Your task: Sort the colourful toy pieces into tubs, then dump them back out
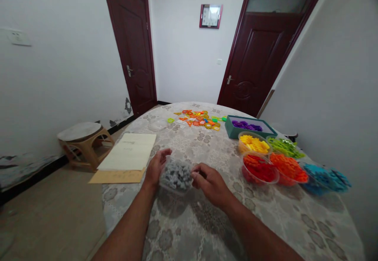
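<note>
A clear plastic container [174,190] full of small grey pieces [177,174] is between my two hands, near the front of the table, with a shadow beneath it. My left hand [158,167] wraps the container's left side, its fingers reaching round the far edge. At the right rim, my right hand [208,183] is closed, with thumb and index finger pinched against the container; its other fingers curl under and are partly hidden. Whether the container touches the table I cannot tell.
Tubs of yellow pieces [253,143], red pieces [260,169], orange pieces [288,168], green pieces [284,147] and blue pieces [326,177] stand right. Behind them is a green box [233,131] with purple pieces. Colourful pieces [196,118] lie far back; papers [128,150] lie left.
</note>
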Action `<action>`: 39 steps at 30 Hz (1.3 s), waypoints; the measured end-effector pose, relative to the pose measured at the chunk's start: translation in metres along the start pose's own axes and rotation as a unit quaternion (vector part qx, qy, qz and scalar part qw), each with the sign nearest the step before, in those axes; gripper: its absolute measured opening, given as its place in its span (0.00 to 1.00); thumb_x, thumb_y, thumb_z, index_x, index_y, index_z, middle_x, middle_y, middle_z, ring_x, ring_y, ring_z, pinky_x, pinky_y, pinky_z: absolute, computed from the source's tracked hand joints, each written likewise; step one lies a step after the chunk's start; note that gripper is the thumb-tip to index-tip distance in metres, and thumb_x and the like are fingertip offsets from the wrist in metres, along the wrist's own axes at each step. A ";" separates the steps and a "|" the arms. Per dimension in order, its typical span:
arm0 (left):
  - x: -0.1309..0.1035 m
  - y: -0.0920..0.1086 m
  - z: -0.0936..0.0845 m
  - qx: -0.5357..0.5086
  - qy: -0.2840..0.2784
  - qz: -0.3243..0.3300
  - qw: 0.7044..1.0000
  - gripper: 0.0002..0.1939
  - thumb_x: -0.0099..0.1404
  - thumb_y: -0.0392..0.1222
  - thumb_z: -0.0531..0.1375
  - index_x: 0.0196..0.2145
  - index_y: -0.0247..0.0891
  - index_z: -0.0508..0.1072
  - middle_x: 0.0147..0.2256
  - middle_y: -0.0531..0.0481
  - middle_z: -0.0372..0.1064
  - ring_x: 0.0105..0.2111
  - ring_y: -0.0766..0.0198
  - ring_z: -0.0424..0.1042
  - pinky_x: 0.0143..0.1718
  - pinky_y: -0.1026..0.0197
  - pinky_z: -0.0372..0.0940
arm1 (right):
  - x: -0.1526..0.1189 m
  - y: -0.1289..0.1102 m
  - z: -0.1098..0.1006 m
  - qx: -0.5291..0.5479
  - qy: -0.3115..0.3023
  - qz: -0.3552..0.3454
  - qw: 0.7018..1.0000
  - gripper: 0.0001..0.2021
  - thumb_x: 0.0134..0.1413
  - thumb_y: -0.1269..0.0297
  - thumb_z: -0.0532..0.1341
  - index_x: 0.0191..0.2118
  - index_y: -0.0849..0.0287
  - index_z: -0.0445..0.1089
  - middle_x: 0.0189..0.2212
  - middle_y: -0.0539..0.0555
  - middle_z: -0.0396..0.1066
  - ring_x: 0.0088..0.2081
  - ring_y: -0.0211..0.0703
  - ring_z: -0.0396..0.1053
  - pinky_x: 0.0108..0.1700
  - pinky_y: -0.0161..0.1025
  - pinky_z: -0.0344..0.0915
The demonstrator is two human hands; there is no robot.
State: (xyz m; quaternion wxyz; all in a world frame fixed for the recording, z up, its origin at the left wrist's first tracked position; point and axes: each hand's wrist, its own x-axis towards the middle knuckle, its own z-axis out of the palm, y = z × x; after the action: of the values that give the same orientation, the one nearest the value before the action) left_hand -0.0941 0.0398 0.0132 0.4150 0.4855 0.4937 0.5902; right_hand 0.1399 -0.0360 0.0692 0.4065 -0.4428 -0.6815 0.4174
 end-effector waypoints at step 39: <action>-0.001 0.007 0.096 0.601 -0.129 0.187 0.767 0.21 0.71 0.53 0.58 0.56 0.43 0.78 0.66 0.36 0.65 0.68 0.41 0.59 0.68 0.34 0.54 | -0.073 0.064 -0.062 0.073 0.311 -0.025 0.947 0.19 0.72 0.46 0.55 0.42 0.56 0.73 0.25 0.49 0.69 0.29 0.43 0.69 0.36 0.40 0.65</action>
State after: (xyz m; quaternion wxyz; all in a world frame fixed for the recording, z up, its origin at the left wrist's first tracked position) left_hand 0.0000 0.0549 0.0237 -0.0201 0.7900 0.5885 0.1709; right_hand 0.2337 -0.0750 0.0165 0.6398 -0.5025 -0.5002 0.2968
